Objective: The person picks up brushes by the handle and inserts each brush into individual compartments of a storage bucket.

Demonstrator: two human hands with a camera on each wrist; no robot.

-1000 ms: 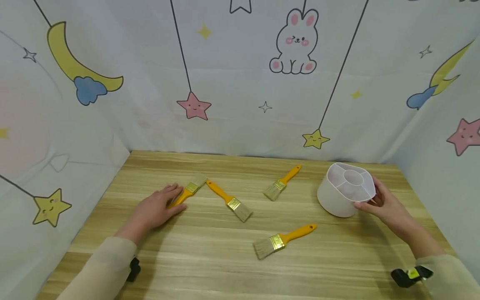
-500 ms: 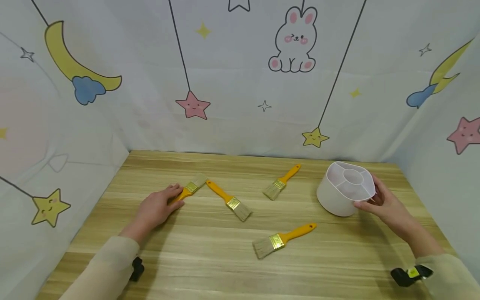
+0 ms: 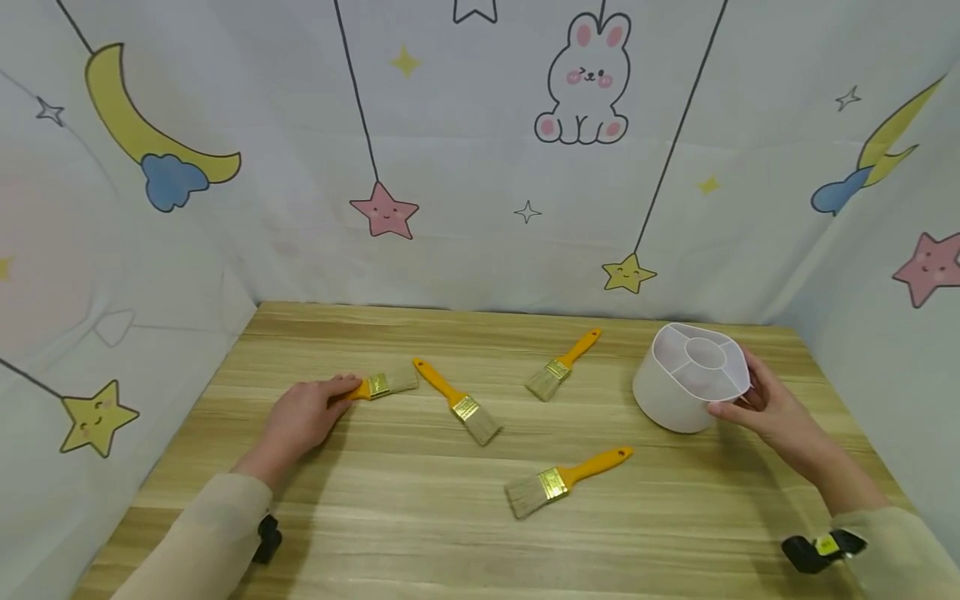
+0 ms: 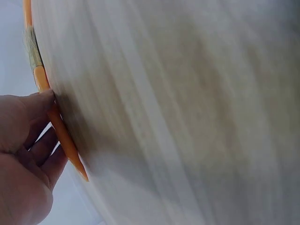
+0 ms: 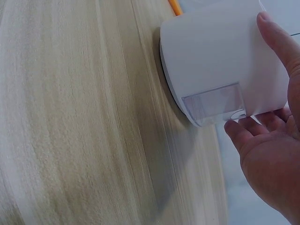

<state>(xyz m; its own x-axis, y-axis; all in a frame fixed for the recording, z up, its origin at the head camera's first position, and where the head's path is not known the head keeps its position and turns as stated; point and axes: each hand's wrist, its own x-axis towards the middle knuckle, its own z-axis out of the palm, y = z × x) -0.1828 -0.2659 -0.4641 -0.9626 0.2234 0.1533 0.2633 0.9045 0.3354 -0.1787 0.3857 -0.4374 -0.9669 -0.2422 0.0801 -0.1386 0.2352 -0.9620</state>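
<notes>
My left hand (image 3: 303,415) grips the orange handle of a paintbrush (image 3: 377,385) at the left of the table. In the left wrist view its thumb and fingers lie on either side of the handle (image 4: 62,131), low at the table surface. The bristles point right, close to a second paintbrush (image 3: 467,408). At the right, my right hand (image 3: 783,421) holds a white desk organizer (image 3: 667,400) with a divided top and a round middle compartment. The thumb is on its rim, and the other fingers are round its side, near a clear drawer (image 5: 215,102).
Two more paintbrushes lie on the wooden table (image 3: 390,525): one towards the back (image 3: 558,367) and one nearer the front (image 3: 566,483). A white printed curtain (image 3: 465,250) stands along the back and both sides.
The paintbrush in my left hand has turned so that it lies more level across the view, and the left fingers have drawn in on its handle. My right hand and the organizer stay put.
</notes>
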